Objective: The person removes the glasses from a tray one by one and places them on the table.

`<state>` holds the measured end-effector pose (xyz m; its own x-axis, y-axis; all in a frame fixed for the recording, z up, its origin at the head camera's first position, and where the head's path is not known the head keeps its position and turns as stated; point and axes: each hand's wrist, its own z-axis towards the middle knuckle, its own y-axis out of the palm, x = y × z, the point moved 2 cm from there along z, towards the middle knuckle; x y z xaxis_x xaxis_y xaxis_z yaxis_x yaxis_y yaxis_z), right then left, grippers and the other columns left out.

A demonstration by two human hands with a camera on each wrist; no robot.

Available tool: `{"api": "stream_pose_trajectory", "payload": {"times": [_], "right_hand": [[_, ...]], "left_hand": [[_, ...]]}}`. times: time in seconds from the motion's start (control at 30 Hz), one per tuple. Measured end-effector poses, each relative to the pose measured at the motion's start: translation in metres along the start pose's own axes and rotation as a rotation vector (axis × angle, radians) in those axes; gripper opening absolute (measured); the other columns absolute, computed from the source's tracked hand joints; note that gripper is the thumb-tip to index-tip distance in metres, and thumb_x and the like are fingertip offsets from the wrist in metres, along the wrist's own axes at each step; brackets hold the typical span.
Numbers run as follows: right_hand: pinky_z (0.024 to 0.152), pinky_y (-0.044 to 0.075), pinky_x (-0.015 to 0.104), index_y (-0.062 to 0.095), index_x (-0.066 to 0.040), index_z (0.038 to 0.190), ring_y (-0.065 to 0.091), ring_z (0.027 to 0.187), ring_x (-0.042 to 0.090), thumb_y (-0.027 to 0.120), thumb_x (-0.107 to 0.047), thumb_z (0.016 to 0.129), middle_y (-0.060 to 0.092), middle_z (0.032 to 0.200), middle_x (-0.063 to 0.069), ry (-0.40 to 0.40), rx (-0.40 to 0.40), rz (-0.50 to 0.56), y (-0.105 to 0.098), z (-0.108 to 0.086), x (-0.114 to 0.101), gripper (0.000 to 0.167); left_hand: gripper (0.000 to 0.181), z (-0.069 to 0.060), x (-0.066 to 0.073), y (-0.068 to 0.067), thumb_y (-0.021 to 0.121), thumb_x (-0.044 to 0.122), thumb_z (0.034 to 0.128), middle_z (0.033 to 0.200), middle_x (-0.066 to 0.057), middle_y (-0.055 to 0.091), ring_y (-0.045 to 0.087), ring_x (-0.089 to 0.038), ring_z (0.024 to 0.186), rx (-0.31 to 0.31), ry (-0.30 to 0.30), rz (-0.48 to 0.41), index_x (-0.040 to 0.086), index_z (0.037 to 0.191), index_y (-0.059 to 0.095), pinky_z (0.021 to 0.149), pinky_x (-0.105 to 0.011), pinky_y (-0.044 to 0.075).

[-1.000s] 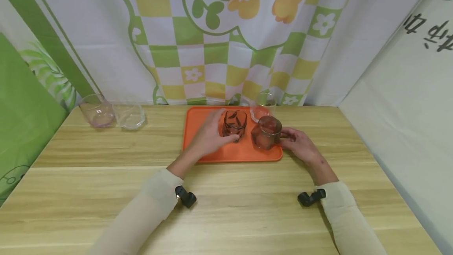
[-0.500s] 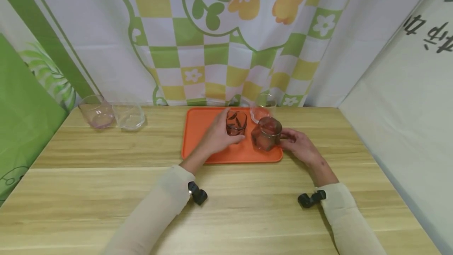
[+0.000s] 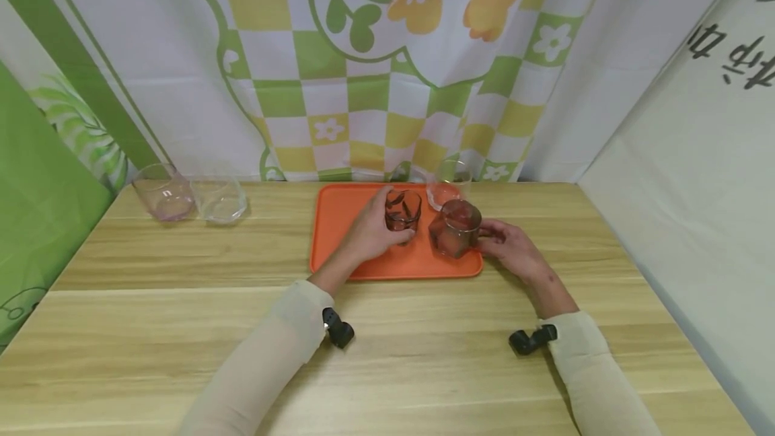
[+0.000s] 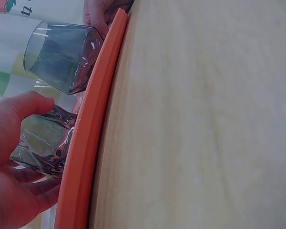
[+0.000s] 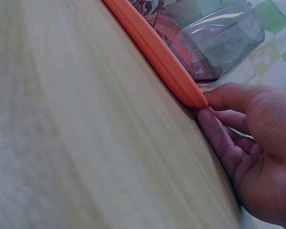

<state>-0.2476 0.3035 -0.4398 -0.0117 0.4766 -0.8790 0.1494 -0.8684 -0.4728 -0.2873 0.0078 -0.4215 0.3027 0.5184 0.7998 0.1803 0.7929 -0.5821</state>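
My left hand (image 3: 371, 233) grips a small dark glass tumbler (image 3: 402, 212) with a wavy pattern, thumb on the near side and fingers round the far side. The tumbler (image 4: 45, 138) stands upright on the orange tray (image 3: 345, 210). Just right of it on the tray is a larger smoky, faceted glass (image 3: 454, 231). At the tray's right end, my right hand (image 3: 511, 247) pinches the rim; in the right wrist view the thumb lies above the orange edge (image 5: 157, 52) and a finger below it. A clear glass (image 3: 449, 187) stands behind the smoky one.
Two more glasses, one pinkish (image 3: 165, 197) and one clear (image 3: 219, 202), stand at the back left of the wooden table (image 3: 424, 355). A checked floral curtain (image 3: 369, 93) hangs along the back edge. A pale wall sheet (image 3: 684, 173) borders the right side.
My left hand has shifted slightly right, its fingers closer round the tumbler, which sits a touch further right. The right hand keeps its place at the tray's end.
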Motion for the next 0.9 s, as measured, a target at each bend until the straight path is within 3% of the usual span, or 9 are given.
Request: {"api": "stream_pose_trajectory", "payload": {"times": [0.63, 0.9], "right_hand": [[0.085, 0.050, 0.022, 0.055, 0.003, 0.143, 0.065, 0.103, 0.016, 0.071, -0.014, 0.098, 0.062, 0.131, 0.022, -0.005, -0.003, 0.001, 0.0009, -0.0008, -0.0027, 0.050], [0.085, 0.051, 0.022, 0.052, 0.005, 0.145, 0.065, 0.104, 0.013, 0.069, -0.012, 0.099, 0.059, 0.135, 0.025, -0.003, -0.014, 0.034, 0.0006, -0.0001, -0.0002, 0.052]], "left_hand": [[0.085, -0.0026, 0.0039, -0.0040, 0.087, 0.029, 0.0848, 0.137, -0.014, 0.056, 0.059, -0.028, 0.117, 0.014, -0.011, -0.034, 0.009, 0.152, 0.040, 0.096, -0.046, 0.050], [0.093, -0.0050, 0.0036, -0.0090, 0.085, 0.029, 0.0872, 0.140, -0.016, 0.055, 0.060, -0.028, 0.118, 0.032, -0.030, -0.038, 0.009, 0.159, 0.031, 0.097, -0.047, 0.050]]}}
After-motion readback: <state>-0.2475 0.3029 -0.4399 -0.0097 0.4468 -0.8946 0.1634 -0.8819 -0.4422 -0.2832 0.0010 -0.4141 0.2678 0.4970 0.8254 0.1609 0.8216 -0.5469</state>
